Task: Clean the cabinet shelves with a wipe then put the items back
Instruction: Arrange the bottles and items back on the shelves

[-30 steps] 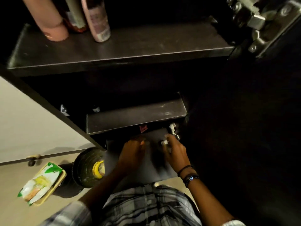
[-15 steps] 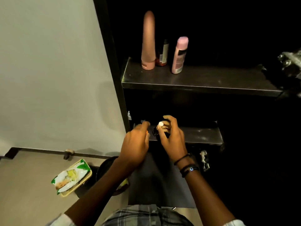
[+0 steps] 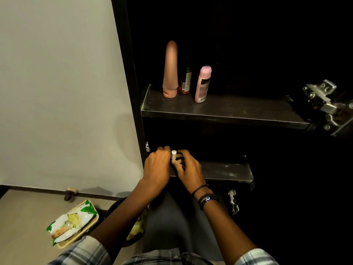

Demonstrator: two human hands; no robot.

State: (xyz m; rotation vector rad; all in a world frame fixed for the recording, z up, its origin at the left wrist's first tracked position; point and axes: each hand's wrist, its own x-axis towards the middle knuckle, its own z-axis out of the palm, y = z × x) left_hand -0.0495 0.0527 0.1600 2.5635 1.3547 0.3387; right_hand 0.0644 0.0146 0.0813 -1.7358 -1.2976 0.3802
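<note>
Both hands are at centre frame, at the left end of the lower shelf [image 3: 225,170]. The right hand [image 3: 188,168] curls its fingers round a small white-capped item [image 3: 173,154], whose cap pokes up just between the two hands. The left hand [image 3: 157,165] is curled tight against it, but whether it grips is hidden. On the upper shelf [image 3: 229,109] stand a tall pink tube [image 3: 170,73], a dark bottle [image 3: 185,81] and a pink bottle [image 3: 202,85]. A wipes pack [image 3: 72,222] lies at lower left.

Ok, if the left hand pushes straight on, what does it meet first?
Likely nothing near: the left hand points into the dark gap above the lower shelf; depth beyond is unreadable.
</note>
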